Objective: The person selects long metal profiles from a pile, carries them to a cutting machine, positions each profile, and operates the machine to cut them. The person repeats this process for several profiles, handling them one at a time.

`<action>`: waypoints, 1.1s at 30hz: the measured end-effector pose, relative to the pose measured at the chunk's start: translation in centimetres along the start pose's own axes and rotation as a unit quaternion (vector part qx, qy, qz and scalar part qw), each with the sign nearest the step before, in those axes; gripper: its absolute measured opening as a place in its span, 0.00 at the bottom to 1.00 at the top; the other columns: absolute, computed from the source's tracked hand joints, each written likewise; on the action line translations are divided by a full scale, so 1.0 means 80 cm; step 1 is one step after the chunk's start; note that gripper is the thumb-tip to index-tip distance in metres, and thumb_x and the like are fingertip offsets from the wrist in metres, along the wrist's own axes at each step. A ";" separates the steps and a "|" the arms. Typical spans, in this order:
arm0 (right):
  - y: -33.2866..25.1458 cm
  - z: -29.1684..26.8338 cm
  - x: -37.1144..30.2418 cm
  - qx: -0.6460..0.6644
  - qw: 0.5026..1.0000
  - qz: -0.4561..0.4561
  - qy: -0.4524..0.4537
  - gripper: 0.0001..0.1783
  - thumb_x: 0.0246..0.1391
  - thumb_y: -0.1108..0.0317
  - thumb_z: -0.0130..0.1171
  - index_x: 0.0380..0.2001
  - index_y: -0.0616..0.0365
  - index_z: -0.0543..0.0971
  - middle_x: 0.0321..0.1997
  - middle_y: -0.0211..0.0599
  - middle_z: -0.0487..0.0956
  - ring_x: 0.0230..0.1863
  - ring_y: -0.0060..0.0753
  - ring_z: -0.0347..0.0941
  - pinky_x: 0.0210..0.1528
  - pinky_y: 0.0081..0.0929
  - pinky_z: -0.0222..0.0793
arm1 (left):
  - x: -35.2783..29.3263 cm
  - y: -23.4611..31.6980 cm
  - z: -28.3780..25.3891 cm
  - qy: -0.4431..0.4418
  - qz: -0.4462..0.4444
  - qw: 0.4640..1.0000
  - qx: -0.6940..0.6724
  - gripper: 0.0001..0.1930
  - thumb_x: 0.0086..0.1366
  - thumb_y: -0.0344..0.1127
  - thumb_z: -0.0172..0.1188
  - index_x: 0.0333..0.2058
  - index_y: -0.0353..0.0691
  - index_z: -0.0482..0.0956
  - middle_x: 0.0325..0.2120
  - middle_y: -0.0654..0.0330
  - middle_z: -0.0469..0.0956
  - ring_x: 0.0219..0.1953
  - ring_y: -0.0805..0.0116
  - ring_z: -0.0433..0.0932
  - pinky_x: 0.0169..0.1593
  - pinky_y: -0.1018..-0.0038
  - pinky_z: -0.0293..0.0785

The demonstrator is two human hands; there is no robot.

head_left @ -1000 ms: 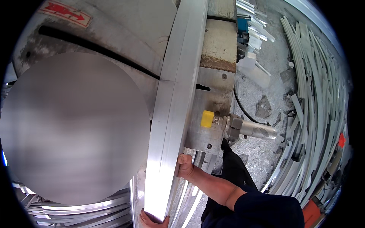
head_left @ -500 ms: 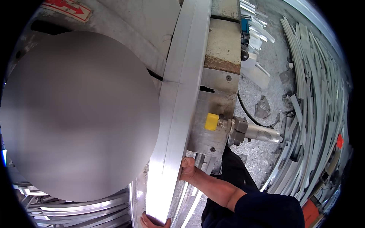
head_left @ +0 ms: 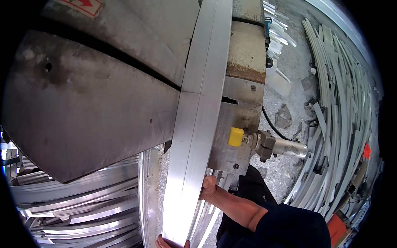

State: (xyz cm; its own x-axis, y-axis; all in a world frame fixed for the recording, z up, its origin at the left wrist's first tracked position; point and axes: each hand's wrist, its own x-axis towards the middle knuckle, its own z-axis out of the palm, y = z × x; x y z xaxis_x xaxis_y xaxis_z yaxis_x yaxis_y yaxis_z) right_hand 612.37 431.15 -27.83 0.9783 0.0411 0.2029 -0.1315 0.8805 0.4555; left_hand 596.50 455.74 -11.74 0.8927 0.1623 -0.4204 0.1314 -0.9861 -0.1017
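A long silver aluminium profile (head_left: 191, 136) runs from the top of the view down to the lower edge, lying across a metal machine bed. A fine line is marked across it partway along. My right hand (head_left: 209, 188) grips its right edge, fingers curled against the side, just below the machine plate (head_left: 223, 120). At the profile's near end, my left hand (head_left: 167, 242) shows only in part, fingers on both sides of the end. Beside the profile on the right is a clamp with a yellow pad (head_left: 236, 137), which stands apart from it.
A dark metal plate (head_left: 95, 107) fills the left. Below it lie stacked silver profiles (head_left: 91, 206). Long strips (head_left: 339, 103) are heaped along the right. Metal chips (head_left: 285, 99) and scraps cover the floor, and a black hose (head_left: 271, 120) runs near the clamp cylinder (head_left: 289, 148).
The whole view has shifted slightly, with the scene moving a little right and down. A round grey blur over the left side is gone, revealing the dark plate. Both hands keep their hold.
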 end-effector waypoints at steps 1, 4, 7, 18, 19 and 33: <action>0.000 -0.007 -0.002 -0.008 1.000 0.000 -0.002 0.31 0.45 0.64 0.60 0.52 0.71 0.73 0.51 0.49 0.78 0.52 0.46 0.76 0.56 0.39 0.70 | 0.000 0.001 -0.001 0.005 0.008 1.000 -0.004 0.61 0.42 0.61 0.72 0.66 0.30 0.49 0.63 0.34 0.53 0.66 0.36 0.49 0.66 0.45 0.48; -0.002 0.004 -0.003 -0.008 0.999 0.001 0.031 0.30 0.44 0.62 0.60 0.50 0.71 0.75 0.50 0.49 0.79 0.52 0.46 0.76 0.55 0.39 0.70 | 0.002 0.009 -0.005 -0.009 0.000 1.000 -0.007 0.62 0.42 0.60 0.73 0.66 0.30 0.49 0.63 0.34 0.54 0.66 0.36 0.50 0.66 0.47 0.48; -0.005 -0.024 -0.010 -0.013 1.000 0.004 0.001 0.34 0.44 0.60 0.65 0.54 0.67 0.72 0.53 0.49 0.77 0.55 0.49 0.74 0.57 0.46 0.69 | 0.003 0.011 -0.007 -0.012 0.012 1.000 0.001 0.62 0.42 0.60 0.72 0.66 0.29 0.48 0.63 0.34 0.54 0.66 0.36 0.50 0.66 0.46 0.48; -0.028 -0.099 -0.064 -0.152 0.986 0.023 0.066 0.46 0.51 0.30 0.50 0.60 0.58 0.65 0.58 0.42 0.72 0.57 0.43 0.69 0.59 0.46 0.65 | 0.027 0.019 -0.024 0.147 0.177 0.973 -0.030 0.50 0.33 0.51 0.74 0.53 0.26 0.62 0.42 0.41 0.69 0.45 0.40 0.67 0.51 0.48 0.62; -0.013 -0.057 -0.070 -0.200 0.974 0.071 0.079 0.49 0.50 0.27 0.47 0.62 0.56 0.63 0.61 0.40 0.69 0.61 0.43 0.65 0.62 0.48 0.61 | 0.019 0.008 -0.023 0.139 0.157 0.977 -0.043 0.51 0.34 0.53 0.74 0.53 0.26 0.63 0.42 0.43 0.70 0.46 0.42 0.68 0.51 0.50 0.63; 0.453 -0.002 -0.435 -0.719 0.355 0.586 -0.116 0.20 0.47 0.67 0.66 0.44 0.63 0.77 0.37 0.33 0.80 0.37 0.24 0.76 0.42 0.24 0.73 | -0.428 -0.313 0.178 0.370 -0.124 0.874 -0.288 0.26 0.55 0.44 0.65 0.52 0.42 0.73 0.50 0.53 0.73 0.58 0.55 0.67 0.64 0.50 0.54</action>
State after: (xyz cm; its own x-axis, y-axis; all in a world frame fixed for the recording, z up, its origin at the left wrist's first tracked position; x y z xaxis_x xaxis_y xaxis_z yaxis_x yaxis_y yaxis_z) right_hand 573.55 461.70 -18.50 0.3244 0.8841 -0.3363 -0.0461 -0.3403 -0.9392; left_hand 556.55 475.41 -7.61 0.8121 0.5166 0.2714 0.3658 -0.8130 0.4531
